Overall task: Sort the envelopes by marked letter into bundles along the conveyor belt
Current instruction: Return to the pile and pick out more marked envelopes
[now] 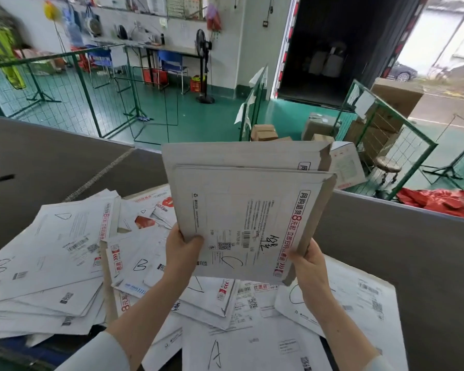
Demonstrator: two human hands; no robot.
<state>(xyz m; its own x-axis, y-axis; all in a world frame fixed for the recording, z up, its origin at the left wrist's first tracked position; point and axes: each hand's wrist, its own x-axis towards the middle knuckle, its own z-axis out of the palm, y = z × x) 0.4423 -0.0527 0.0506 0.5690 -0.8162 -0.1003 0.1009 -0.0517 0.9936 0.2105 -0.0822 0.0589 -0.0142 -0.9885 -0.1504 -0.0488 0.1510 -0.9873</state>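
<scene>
Grey conveyor belt (pixel 386 250) strewn with lettered envelopes (pixel 65 250), person's left hand (pixel 181 243) and right hand (pixel 310 257) each pinching bottom corners of raised envelope stack (pixel 247 210), front one marked C.

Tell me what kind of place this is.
Likely a courier sorting depot: lettered envelopes heaped on a grey conveyor belt, green wire cages beside cardboard boxes, and an open loading bay.
</scene>
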